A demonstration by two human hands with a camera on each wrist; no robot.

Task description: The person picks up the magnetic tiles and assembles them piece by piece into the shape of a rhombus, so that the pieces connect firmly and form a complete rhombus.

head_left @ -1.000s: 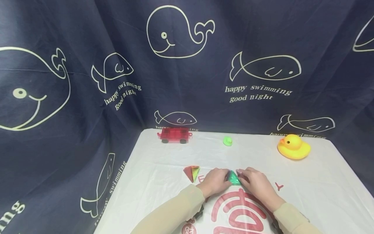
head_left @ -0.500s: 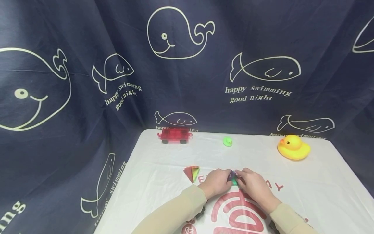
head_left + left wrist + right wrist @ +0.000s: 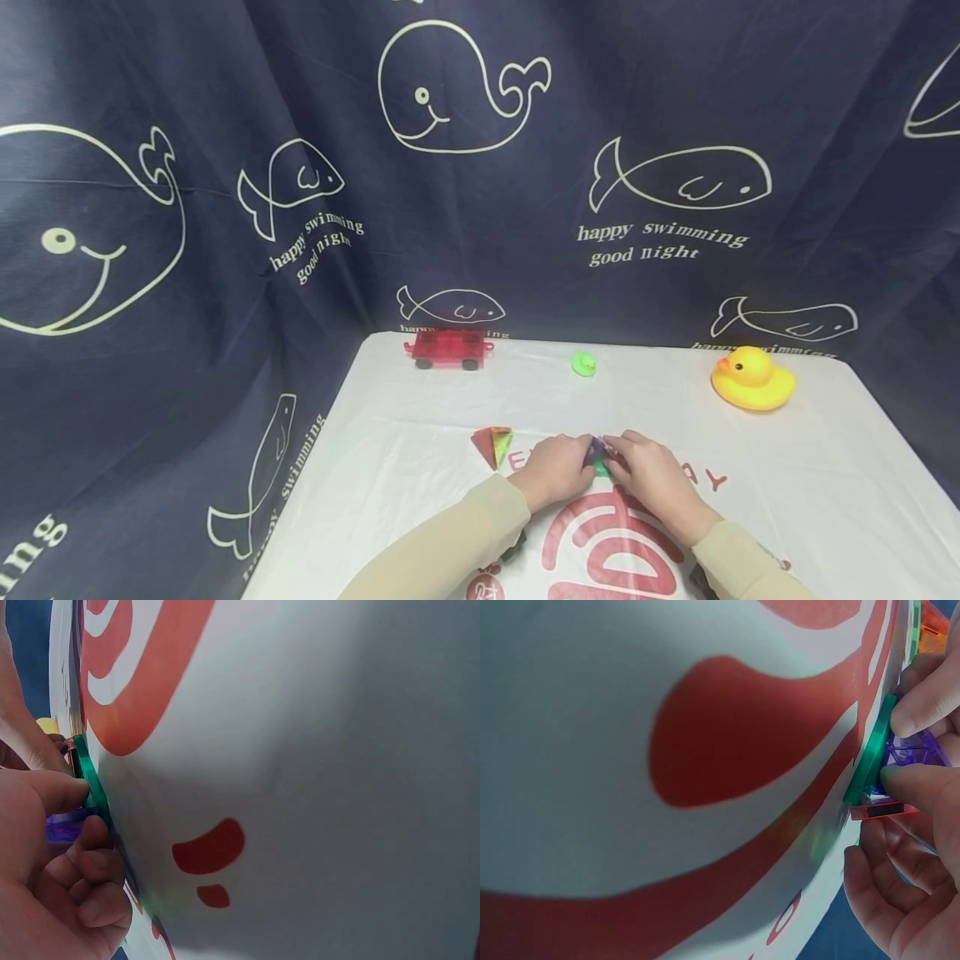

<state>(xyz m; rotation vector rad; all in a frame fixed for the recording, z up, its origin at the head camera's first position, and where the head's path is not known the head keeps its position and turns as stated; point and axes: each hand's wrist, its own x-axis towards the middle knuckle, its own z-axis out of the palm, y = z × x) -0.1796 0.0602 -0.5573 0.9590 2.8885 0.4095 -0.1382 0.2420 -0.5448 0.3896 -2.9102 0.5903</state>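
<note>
Small translucent magnetic tiles are bunched between the two hands at mid-table. A green triangular tile (image 3: 871,754) lies low at the front, with a purple tile (image 3: 909,750) tilted behind it and a red tile (image 3: 885,811) at the side. My left hand (image 3: 557,468) pinches the purple tile between thumb and fingers; its curled fingers (image 3: 97,870) show in the left wrist view. From the right, my right hand (image 3: 651,473) grips the purple and red tiles, thumb on the purple one. The fingers hide much of the joined edges.
A red-and-yellow-green tile piece (image 3: 492,447) lies left of the hands. Toward the back stand a red toy wagon (image 3: 448,348), a small green duck (image 3: 583,364) and a big yellow duck (image 3: 753,379). A navy curtain (image 3: 487,225) hangs behind the white table (image 3: 390,400).
Since a second ago my right hand has moved slightly left, closing the gap between the hands. The purple tile now covers much of the green one. Over the last half second little differs.
</note>
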